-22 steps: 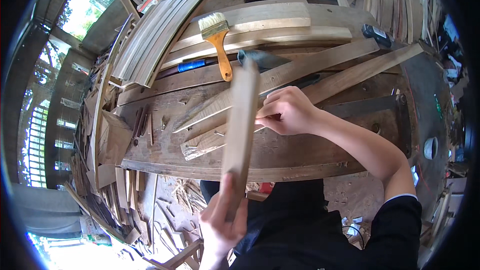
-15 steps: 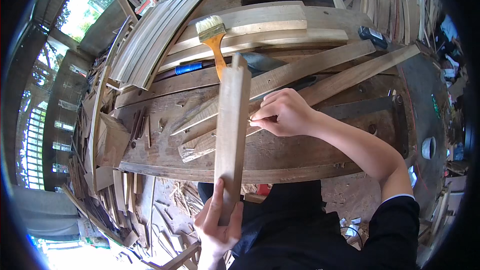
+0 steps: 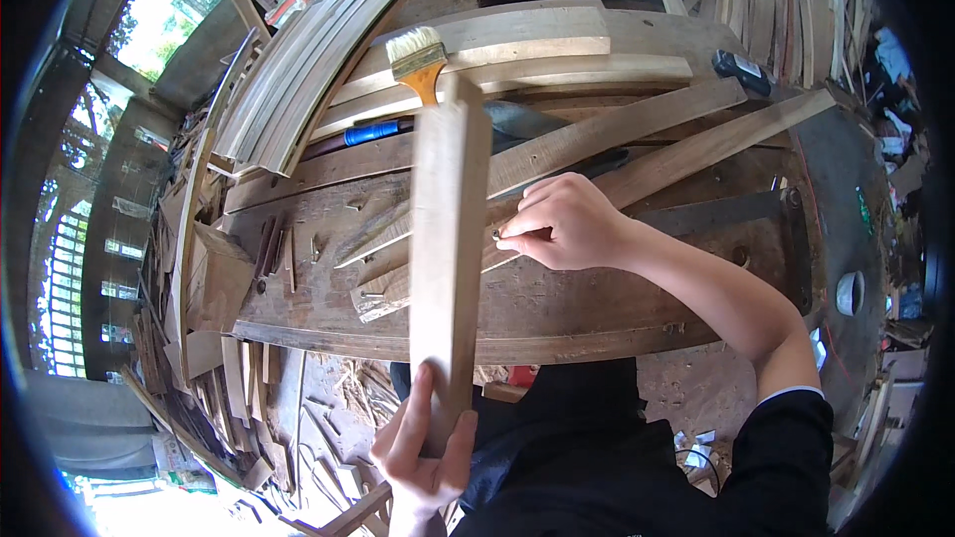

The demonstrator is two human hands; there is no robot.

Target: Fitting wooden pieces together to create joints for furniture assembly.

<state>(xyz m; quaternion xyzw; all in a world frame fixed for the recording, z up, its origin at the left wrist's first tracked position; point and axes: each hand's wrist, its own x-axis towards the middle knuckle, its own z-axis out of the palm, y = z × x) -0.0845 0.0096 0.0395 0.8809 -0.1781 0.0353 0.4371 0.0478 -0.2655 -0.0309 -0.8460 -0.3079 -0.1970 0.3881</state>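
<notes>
My left hand (image 3: 426, 452) grips the lower end of a squared wooden bar (image 3: 445, 249), which stands nearly upright in front of the bench and looks smeared by motion. Just right of the bar, my right hand (image 3: 567, 224) is closed in a pinch. A small dark tip shows at its fingertips, too small to name. Beneath that hand lie long wooden strips (image 3: 696, 154) slanting across the workbench (image 3: 557, 303). Behind the bar's top is a flat paintbrush (image 3: 418, 60) with pale bristles and an orange handle, partly hidden by the bar.
Stacked planks (image 3: 517, 35) lie along the bench's far side, near a blue-handled tool (image 3: 373, 132). Grooved boards (image 3: 308, 70) lean at the far left. A wooden block (image 3: 221, 278) and scraps are left of the bench. A dark device (image 3: 741, 72) rests at the far right.
My left hand has shifted slightly left and brought the wooden bar with it; the bar's top now lacks the visible tenon and covers more of the brush handle. My right hand has barely moved.
</notes>
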